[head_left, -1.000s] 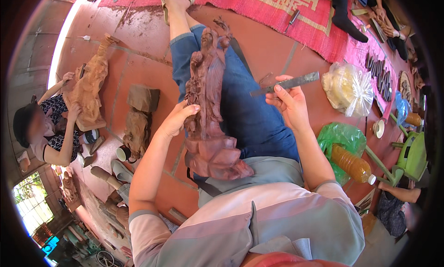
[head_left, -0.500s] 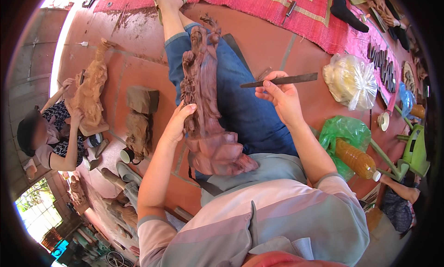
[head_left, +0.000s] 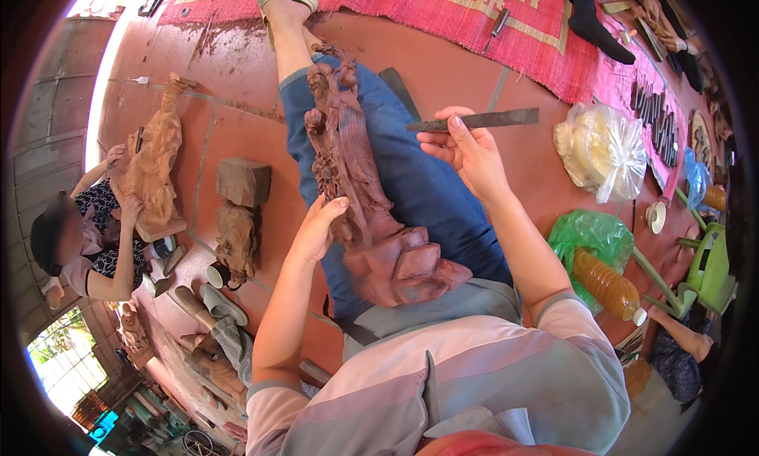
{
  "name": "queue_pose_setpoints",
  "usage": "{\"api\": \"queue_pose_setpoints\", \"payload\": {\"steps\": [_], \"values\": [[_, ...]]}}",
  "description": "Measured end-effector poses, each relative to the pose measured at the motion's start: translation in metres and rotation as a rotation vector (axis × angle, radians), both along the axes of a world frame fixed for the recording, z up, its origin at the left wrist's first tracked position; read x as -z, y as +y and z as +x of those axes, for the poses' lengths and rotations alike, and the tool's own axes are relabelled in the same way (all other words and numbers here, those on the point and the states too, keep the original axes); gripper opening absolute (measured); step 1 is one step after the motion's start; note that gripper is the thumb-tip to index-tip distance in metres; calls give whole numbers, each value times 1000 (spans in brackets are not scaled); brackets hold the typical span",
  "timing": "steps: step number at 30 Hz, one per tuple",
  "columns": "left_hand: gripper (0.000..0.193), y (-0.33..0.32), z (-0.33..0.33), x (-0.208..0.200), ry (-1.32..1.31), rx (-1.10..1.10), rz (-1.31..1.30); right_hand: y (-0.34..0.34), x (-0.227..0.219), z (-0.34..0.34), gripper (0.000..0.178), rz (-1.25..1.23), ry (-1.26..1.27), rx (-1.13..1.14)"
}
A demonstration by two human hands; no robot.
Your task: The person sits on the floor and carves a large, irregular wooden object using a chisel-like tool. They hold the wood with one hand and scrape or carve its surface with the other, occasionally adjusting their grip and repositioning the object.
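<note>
A reddish-brown carved wooden statue [head_left: 368,179] lies along my lap, its rocky base toward my belly and its finely carved top toward my knee. My left hand [head_left: 318,227] grips its left side, thumb on the front; the other fingers are mostly hidden behind it. To the right of the statue, my right hand [head_left: 468,146] pinches a flat dark file-like tool [head_left: 482,119] between thumb and fingers, held level and apart from the wood.
At left a person [head_left: 99,219] holds a lighter wood carving [head_left: 156,167]. Wood blocks [head_left: 243,182] stand beside my leg. To the right lie a plastic bag [head_left: 601,148], a bottle of amber liquid [head_left: 605,278], a green stool [head_left: 708,270] and several dark tools [head_left: 655,124] on pink cloth.
The statue has tilted, its base shifting right and its top slightly left and down. My left hand moved down with it. My right hand and the tool rose slightly and shifted left.
</note>
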State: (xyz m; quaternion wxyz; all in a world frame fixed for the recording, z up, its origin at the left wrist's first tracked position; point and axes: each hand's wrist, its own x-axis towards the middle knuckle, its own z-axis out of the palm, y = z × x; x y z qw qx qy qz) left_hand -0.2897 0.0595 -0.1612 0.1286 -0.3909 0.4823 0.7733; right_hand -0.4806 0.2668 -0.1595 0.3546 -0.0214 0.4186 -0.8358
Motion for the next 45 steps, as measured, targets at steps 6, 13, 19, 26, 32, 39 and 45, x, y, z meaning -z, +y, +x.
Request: {"api": "queue_pose_setpoints", "payload": {"steps": [6, 13, 19, 26, 32, 39, 45], "values": [[69, 9, -4, 6, -44, -55, -139, -15, 1, 4, 16, 79, 48, -23], [70, -1, 4, 12, 36, 22, -24, -27, 13, 1, 18, 101, 63, -71], [70, -8, 7, 12, 136, -55, 177, -37, 9, -9, 18, 57, 41, -125], [43, 10, 13, 19, 7, -178, -78, -21, 25, 12, 10, 87, 125, 53], [35, 28, -3, 15, 63, -285, -198, 9, -1, 28, 8, 129, 133, -23], [32, 14, 0, 20, 96, -178, -142, 2, -6, 48, 6, 154, 175, 8], [32, 9, 2, 19, 143, -111, -125, -8, -14, 61, 10, 208, 337, 14]]}}
